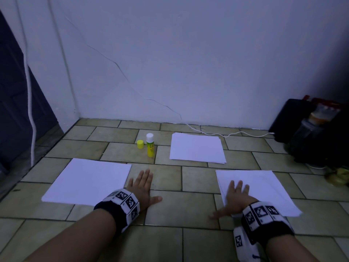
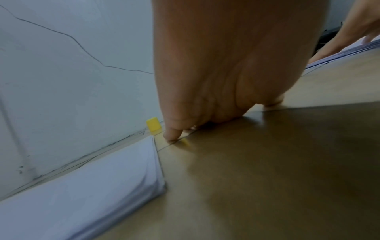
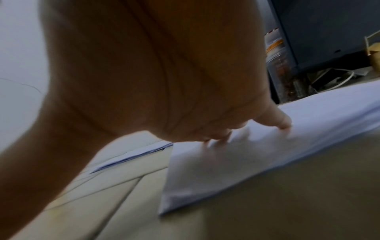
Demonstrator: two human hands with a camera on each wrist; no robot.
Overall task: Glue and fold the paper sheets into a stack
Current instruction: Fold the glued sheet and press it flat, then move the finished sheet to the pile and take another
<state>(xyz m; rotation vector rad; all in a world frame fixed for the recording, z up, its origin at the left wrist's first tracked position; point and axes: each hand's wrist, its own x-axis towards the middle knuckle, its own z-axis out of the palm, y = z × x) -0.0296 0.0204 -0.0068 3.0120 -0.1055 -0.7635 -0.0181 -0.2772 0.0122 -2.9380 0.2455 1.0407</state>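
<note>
- Both hands lie flat, fingers spread: left hand on bare floor tile, right hand pressing one paper pile.
- Three paper piles, one glue stick, one yellow cap.

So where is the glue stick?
In the head view, the glue stick stands upright on the floor, its yellow cap just left, the far paper stack right.

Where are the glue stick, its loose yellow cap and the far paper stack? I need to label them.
glue stick point(image 1: 150, 147), head view, on its yellow-green body.
yellow cap point(image 1: 140, 144), head view, on its side wall.
far paper stack point(image 1: 197, 148), head view, middle of the top sheet.
</note>
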